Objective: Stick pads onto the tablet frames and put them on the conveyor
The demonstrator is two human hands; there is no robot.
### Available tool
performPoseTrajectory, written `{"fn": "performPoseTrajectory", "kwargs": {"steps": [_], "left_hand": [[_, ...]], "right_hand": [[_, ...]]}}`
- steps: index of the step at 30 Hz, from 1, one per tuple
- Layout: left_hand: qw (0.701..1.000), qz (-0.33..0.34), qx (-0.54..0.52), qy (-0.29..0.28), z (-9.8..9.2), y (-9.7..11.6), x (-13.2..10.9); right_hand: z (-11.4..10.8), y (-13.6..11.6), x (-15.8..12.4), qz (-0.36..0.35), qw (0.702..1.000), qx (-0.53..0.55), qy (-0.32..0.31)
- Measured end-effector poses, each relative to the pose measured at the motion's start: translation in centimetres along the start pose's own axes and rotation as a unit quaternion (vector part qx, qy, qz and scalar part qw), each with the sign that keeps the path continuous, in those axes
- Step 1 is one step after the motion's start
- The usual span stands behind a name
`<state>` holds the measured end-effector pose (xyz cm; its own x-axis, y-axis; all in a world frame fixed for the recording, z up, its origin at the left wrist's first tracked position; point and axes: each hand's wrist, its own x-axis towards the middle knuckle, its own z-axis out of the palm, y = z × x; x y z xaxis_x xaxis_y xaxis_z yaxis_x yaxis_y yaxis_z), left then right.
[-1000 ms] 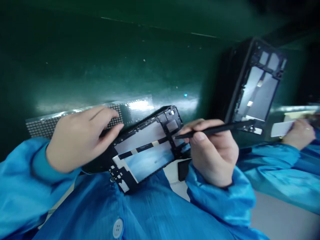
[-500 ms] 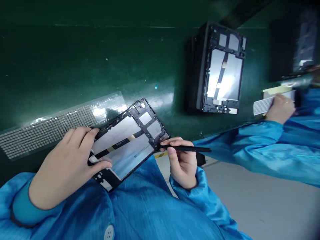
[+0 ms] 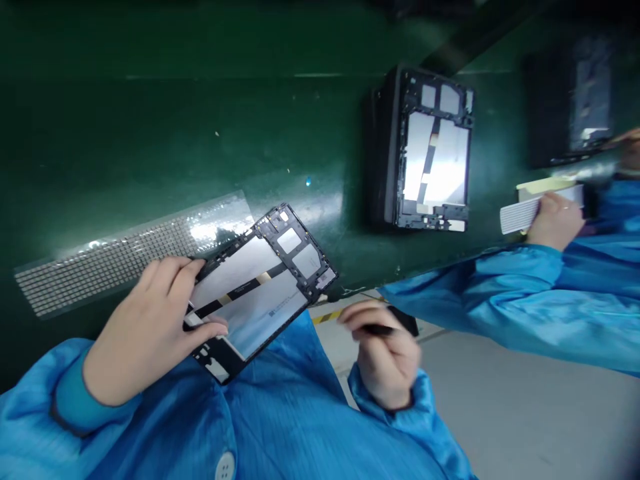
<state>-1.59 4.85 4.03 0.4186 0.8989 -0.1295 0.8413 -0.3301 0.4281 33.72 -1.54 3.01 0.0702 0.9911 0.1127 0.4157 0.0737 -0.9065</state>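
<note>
Left hand (image 3: 143, 333) is gripping the open device housing (image 3: 287, 283) at its left end, thumb lying over the inner face. Housing is slanting across the near edge of the table (image 3: 150, 140), lower corner projecting toward the jacket (image 3: 270, 413); cannot tell whether the table is bearing weight. Right hand (image 3: 385, 350), blurred, is holding a dark tool (image 3: 379, 330) in curled fingers, apart from the housing, beyond that edge. Gridded sheet (image 3: 110, 263) is lying beside the left hand.

Risks, judged: one-ended hold could let the housing pivot and drop; a slipping thumb could disturb the flex strip (image 3: 243, 288).
</note>
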Motion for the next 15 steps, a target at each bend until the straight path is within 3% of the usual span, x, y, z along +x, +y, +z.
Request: {"fn": "performPoseTrajectory", "kwargs": {"steps": [2, 3, 5, 7, 8, 10, 13, 15], "left_hand": [[0.999, 0.013, -0.015, 0.029, 1.5, 1.7, -0.5], [0.998, 0.019, -0.023, 0.047, 2.2, 2.7, -0.6], [0.995, 0.028, -0.041, 0.087, 3.2, 4.4, -0.2], [0.987, 0.033, -0.112, 0.115, 3.1, 5.1, 1.0], [0.978, 0.034, -0.149, 0.141, 2.5, 5.0, 1.8], [0.954, 0.037, -0.201, 0.218, 1.0, 3.8, 3.5], [0.916, 0.05, -0.208, 0.34, -0.7, 0.5, 5.5], [0.903, 0.047, -0.199, 0.377, -0.9, -1.7, 6.1]], "right_hand": [[1.0, -0.3, -2.4, 0.076, 0.99, 0.026, -0.112], [1.6, -0.4, -3.5, 0.097, 0.985, 0.036, -0.139], [2.3, -0.6, -4.3, 0.136, 0.985, 0.062, -0.09], [2.1, -0.9, -2.4, 0.192, 0.978, 0.086, -0.004], [1.7, -1.2, -0.1, 0.216, 0.971, 0.098, 0.025], [1.0, -1.8, 7.0, 0.208, 0.971, 0.115, 0.029], [2.2, -3.0, 21.8, 0.165, 0.981, 0.104, -0.019], [4.7, -4.0, 31.9, 0.11, 0.992, -0.046, -0.043]]}}
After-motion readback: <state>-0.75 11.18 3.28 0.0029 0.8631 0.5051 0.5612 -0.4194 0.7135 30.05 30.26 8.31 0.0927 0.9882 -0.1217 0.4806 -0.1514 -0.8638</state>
